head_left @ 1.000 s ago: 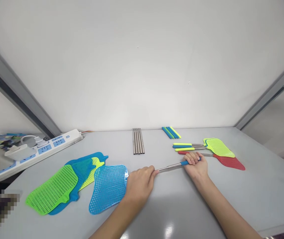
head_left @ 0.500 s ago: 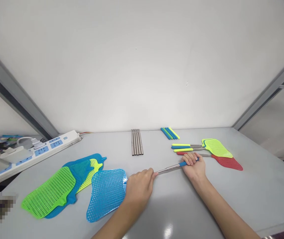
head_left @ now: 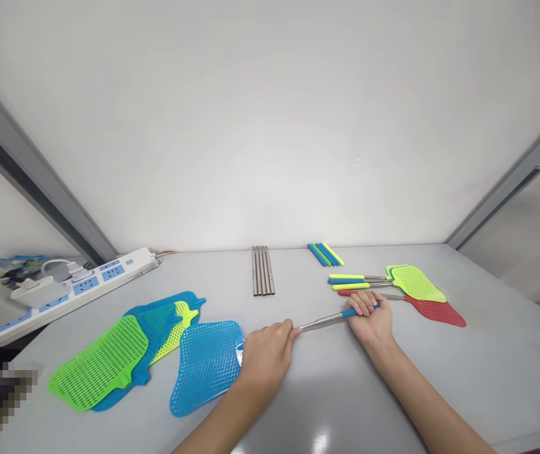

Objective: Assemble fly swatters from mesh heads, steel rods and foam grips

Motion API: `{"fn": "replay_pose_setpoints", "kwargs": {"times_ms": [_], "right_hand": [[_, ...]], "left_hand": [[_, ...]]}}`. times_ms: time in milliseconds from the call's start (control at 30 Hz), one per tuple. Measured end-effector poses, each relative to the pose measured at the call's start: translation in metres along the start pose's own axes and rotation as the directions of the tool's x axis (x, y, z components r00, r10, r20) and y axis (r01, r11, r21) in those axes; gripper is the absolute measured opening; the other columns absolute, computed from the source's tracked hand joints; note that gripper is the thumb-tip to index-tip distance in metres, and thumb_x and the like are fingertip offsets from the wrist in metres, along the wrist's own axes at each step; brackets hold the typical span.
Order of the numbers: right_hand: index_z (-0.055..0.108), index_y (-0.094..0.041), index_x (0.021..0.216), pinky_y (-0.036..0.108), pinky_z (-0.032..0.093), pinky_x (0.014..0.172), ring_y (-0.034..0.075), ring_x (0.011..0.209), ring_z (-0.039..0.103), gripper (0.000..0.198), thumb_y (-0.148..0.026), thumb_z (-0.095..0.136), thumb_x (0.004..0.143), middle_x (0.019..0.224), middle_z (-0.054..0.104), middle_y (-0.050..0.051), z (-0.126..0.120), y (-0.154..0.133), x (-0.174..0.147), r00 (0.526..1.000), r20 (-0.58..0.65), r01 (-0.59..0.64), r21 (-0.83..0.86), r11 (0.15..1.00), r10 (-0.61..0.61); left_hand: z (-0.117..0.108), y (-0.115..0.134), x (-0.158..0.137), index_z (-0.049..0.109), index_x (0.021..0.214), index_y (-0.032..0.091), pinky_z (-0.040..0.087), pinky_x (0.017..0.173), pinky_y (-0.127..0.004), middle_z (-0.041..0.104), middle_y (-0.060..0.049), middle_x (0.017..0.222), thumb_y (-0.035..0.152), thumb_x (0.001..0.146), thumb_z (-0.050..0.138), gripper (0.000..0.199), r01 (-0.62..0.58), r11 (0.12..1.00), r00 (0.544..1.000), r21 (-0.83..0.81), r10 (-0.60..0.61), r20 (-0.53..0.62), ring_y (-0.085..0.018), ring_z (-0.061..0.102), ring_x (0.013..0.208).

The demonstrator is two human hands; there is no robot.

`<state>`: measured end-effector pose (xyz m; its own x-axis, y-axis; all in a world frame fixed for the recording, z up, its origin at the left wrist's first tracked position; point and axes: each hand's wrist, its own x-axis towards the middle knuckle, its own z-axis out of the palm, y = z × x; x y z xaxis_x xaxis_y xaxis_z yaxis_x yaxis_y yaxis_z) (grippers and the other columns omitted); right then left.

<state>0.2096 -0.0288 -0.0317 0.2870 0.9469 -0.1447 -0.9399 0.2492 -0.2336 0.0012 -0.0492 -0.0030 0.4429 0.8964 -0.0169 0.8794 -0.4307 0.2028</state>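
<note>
A blue fly swatter (head_left: 208,362) with a metal rod is held across the front of the table by both my hands. My left hand (head_left: 268,353) is closed around the rod close to the blue mesh head, hiding the joint there. My right hand (head_left: 370,315) wraps its fingers round the blue grip (head_left: 352,311) at the other end. Just beyond my right hand lie several fly swatters with rods and grips: yellow-green heads (head_left: 418,282) and a red one (head_left: 440,310). Left of my left hand lies a pile of loose swatter heads, with a green one (head_left: 104,362) on top.
Several metal rods (head_left: 263,271) lie side by side near the wall. Right of them is a row of blue, green and yellow grips (head_left: 325,255). A white power strip (head_left: 104,277) with plugged-in adapters runs along the table's left side. Grey frame posts stand at both sides.
The view has shifted slightly, so everything on the table appears a little further right. Both hands keep the same hold on the blue fly swatter.
</note>
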Motion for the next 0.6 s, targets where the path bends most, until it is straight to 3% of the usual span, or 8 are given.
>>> {"fn": "replay_pose_setpoints", "kwargs": {"times_ms": [233,600], "right_hand": [[0.021,-0.019,0.052,0.017,0.025,0.032,0.005,0.032,0.023,0.026,-0.014,0.042,0.066,0.039,0.020,-0.009,0.003,0.005,-0.003,0.998,0.062,0.010,0.017,1.000,-0.011],[0.022,-0.019,0.053,0.018,0.026,0.034,0.005,0.034,0.024,0.025,-0.013,0.043,0.066,0.041,0.019,-0.009,0.003,0.013,-0.006,0.995,0.074,-0.070,0.065,0.995,0.065]], "left_hand": [[-0.005,-0.001,0.000,0.049,0.076,0.021,0.033,0.052,-0.027,0.063,0.000,0.075,0.033,0.086,0.022,0.031,-0.002,0.998,0.999,0.058,0.004,-0.035,-0.019,0.059,0.068],[-0.007,0.004,-0.002,0.052,0.076,0.021,0.034,0.051,-0.028,0.062,0.000,0.069,0.031,0.086,0.024,0.030,0.015,0.992,0.996,0.123,-0.005,-0.086,-0.019,0.059,0.064]]}}
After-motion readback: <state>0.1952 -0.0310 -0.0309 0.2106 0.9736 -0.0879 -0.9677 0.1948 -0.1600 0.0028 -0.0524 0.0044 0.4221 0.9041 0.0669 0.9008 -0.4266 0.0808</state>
